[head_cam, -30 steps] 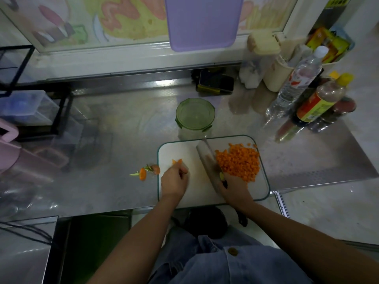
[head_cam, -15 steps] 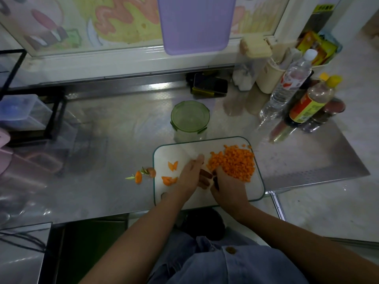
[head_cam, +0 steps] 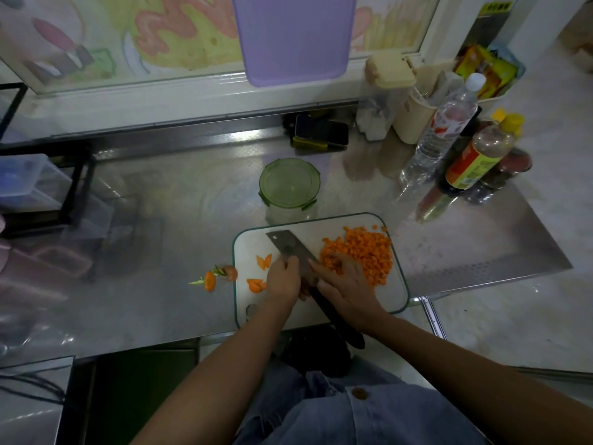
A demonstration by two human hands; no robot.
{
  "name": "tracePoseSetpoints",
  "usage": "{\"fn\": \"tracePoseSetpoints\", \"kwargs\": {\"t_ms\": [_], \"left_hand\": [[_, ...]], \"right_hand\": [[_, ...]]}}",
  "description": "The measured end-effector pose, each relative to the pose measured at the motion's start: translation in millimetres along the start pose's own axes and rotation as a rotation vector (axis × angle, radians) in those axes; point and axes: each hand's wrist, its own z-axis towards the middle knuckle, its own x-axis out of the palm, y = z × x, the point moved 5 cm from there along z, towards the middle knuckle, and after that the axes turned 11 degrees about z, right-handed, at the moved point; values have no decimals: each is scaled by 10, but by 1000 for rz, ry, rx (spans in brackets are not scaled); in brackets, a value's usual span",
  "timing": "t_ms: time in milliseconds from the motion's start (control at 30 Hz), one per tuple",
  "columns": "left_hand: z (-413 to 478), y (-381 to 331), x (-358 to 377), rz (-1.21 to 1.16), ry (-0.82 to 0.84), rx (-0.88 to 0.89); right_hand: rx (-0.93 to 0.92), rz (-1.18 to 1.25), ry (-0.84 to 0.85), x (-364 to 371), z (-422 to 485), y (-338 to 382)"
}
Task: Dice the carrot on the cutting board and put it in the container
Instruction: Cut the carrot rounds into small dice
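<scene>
We see the orange diced carrot pile right of centre on the white rectangular cutting board, a few carrot slices uncut, the green-lidded round container closed; our left hand grips the steel cleaver, our right hand lies flat.

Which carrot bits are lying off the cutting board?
The stem-end scraps on the counter left of the cutting board; the slices and diced pile sit on it.

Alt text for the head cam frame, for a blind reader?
Seen from above, a person's left hand holds a knife by its blade on a white cutting board while the right hand lies flat against a pile of diced carrot. A few carrot slices lie at the board's left; a green-lidded container stands closed behind it.
</scene>
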Motion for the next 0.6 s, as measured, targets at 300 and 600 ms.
{"fn": "tracePoseSetpoints", "kwargs": {"t_ms": [300, 600], "left_hand": [[-2, 0, -43, 50, -18, -10], [81, 14, -152, 158, -136, -17]], "right_hand": [[237, -14, 56, -6, -22, -218], [166, -66, 71, 10, 14, -79]]}}
